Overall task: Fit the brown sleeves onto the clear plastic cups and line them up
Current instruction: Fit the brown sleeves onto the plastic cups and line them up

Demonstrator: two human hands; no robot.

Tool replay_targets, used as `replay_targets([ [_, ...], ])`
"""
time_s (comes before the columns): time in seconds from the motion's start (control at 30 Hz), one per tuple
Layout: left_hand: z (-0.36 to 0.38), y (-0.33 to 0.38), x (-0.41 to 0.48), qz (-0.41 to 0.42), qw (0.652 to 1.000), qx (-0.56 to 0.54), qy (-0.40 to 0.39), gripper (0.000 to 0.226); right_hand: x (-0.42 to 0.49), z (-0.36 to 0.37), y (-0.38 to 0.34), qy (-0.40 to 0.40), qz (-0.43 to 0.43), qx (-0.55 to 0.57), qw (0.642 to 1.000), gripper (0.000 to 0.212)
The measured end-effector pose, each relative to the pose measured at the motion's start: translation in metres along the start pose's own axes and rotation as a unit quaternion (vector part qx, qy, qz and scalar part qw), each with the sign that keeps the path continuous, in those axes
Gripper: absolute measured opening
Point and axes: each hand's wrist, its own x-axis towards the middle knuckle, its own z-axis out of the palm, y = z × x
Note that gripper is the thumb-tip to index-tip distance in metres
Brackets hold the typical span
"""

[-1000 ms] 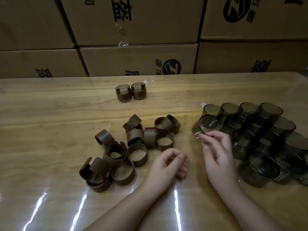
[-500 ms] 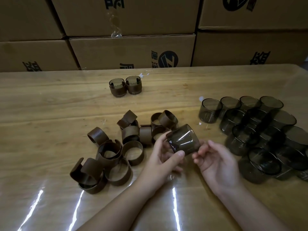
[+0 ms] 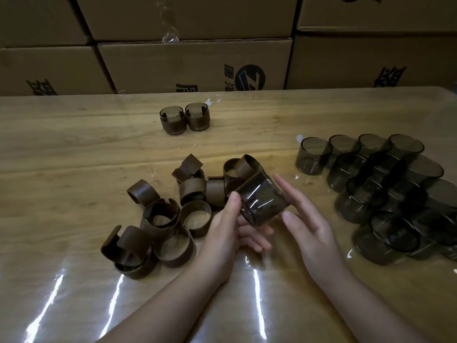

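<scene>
The left hand [image 3: 227, 231] pinches a smoky clear plastic cup [image 3: 263, 201], thumb on the near wall and fingers curled under it, holding it tilted on its side above the wooden table [image 3: 74, 149]; the right hand [image 3: 309, 233] stands just beside the cup with fingers straight and spread, gripping nothing. The slick wall could slide out of so light a pinch and drop into the heap of brown split-ring sleeves [image 3: 173, 214] below, scattering them; a careless right elbow might also topple the crowded bare cups [image 3: 385, 194] nearby. Two sleeved cups [image 3: 185, 118] stand side by side farther back. Whether the right fingertips touch the held cup cannot be told; dim light blurs the overlapping cups together; the cardboard cartons [image 3: 195, 63] are cut off above.
</scene>
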Motion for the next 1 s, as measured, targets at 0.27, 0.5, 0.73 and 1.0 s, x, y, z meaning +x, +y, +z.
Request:
replay_targets([
  [0.27, 0.001, 0.002, -0.002, 0.011, 0.999, -0.035, 0.03, 0.065, 0.002, 0.001, 0.003, -0.028, -0.013, -0.039, 0.999, 0.046],
  [0.5, 0.005, 0.004, -0.003, 0.058, 0.997, -0.014, 0.055, 0.086, 0.001, 0.001, 0.004, -0.032, 0.009, -0.032, 0.999, 0.053],
  [0.73, 0.003, -0.004, -0.002, 0.117, 0.986, 0.034, 0.111, 0.037, 0.0, 0.002, 0.006, -0.012, 0.023, -0.027, 0.999, 0.052],
  [1.0, 0.005, -0.007, -0.004, 0.192, 0.962, 0.123, 0.147, 0.059, -0.002, 0.002, 0.004, -0.007, -0.005, -0.038, 0.999, 0.053],
])
